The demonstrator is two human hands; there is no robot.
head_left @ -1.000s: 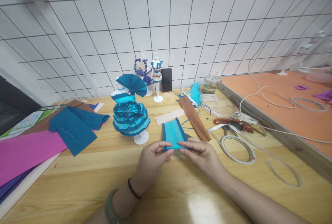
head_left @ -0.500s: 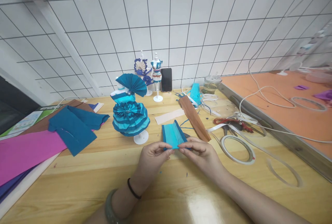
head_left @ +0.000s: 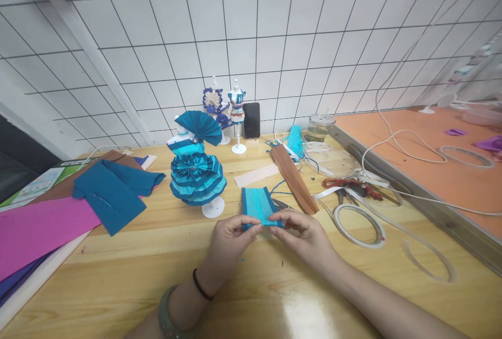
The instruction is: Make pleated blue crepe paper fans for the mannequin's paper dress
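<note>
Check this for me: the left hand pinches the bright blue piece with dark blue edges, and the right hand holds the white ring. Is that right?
Not quite: in the head view, the right hand isn't holding the white ring, which lies on the table; it pinches the bright blue piece too. The left hand does pinch it, as you said.

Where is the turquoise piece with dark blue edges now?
In the head view, the turquoise piece is near the middle, pinched along its near edge by the left hand and right hand, left of the brown strip.
</note>
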